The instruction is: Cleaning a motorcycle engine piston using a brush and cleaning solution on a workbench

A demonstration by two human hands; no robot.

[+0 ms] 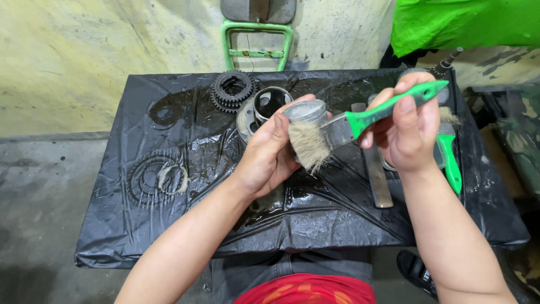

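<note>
Both hands raised over black-sheeted tabletop (140, 225), brushing a metal part.

Left hand (270, 155): fingers wrapped around grey round metal part (306, 111). Right hand (408, 132): fingers closed on green-handled brush (360, 119), bristles touching the part below left fingertips. Beyond left fingers: dark gear (232, 90), probably a bearing ring (270, 102).

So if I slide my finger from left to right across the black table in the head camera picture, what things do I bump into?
Round gear-shaped print in the plastic sheet → dark toothed gear → left hand holding a round metal part → brush bristles → flat metal bar → right hand gripping the green brush handle → second green-handled brush.
</note>
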